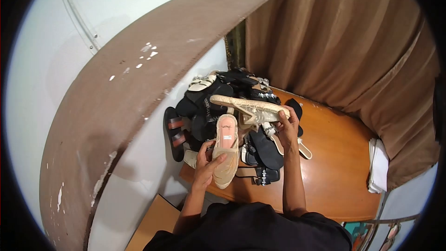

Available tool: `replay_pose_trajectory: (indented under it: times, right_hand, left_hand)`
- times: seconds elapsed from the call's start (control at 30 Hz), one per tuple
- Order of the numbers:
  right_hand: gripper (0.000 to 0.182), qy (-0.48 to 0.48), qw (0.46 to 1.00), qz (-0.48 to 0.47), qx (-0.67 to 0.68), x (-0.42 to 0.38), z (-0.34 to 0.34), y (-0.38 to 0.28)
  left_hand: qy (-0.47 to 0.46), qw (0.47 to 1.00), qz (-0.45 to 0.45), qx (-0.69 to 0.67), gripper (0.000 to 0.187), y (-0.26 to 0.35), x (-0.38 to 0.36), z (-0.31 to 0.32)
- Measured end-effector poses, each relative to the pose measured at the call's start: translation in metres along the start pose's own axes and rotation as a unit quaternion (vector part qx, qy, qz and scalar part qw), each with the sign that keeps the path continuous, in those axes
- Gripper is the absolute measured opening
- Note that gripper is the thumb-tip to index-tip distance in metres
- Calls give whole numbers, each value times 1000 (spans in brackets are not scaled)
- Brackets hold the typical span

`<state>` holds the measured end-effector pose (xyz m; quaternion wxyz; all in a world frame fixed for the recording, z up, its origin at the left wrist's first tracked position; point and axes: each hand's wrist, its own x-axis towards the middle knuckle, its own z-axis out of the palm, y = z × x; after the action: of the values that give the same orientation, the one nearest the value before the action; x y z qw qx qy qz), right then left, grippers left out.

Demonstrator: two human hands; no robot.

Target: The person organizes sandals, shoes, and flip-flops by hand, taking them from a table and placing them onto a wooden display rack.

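My left hand (204, 162) grips a beige slip-on espadrille mule (227, 158) by its toe part, thumb on the upper. Its pink insole with a small white label faces up, and the toe points toward me. In my right hand (288, 123) is a matching espadrille mule (253, 110), held by the toe end and turned on its side, so its braided sole edge shows. The heel of that shoe points left, above the first one. Beneath both lies a heap of mostly black sandals (267, 151), partly hidden by the held shoes.
The heap sits on an orange-brown wooden table (334, 158). A stack of white paper (378, 165) lies at its right edge. Brown curtains (334, 32) hang behind. A brown curved panel (139, 65) runs along the white wall on the left. A cardboard box (155, 221) stands at lower left.
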<state>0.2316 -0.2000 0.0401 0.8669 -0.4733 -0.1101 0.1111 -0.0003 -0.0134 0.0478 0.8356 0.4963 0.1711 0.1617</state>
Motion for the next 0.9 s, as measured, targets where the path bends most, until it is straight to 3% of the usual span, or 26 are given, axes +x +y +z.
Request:
replay_pose_trajectory:
  times: [0.07,0.13,0.27,0.43,0.63,0.7,0.9]
  right_hand:
    - [25,16,1000,-14,-2,-4,-9,-8]
    - [25,47,996,-40,-62,-8,-17,-17]
    - [29,63,982,-66,-168,-25,-18,-39]
    - [28,77,985,-61,-144,-22,-23,-48]
    - [35,11,998,-54,-2,-7,-45,-30]
    - [41,-63,994,-34,81,-3,-49,-24]
    - [53,-123,976,0,182,-11,-52,-13]
  left_hand:
    - [-12,998,14,53,58,-16,8,3]
    - [-24,973,98,210,63,-23,11,11]
    - [1,958,93,271,67,-24,1,20]
    - [-27,951,101,291,69,-25,5,21]
    - [-82,988,-4,129,65,-16,0,18]
    - [-109,986,-26,120,65,-8,-3,17]
    - [-187,977,-90,48,67,-10,-17,6]
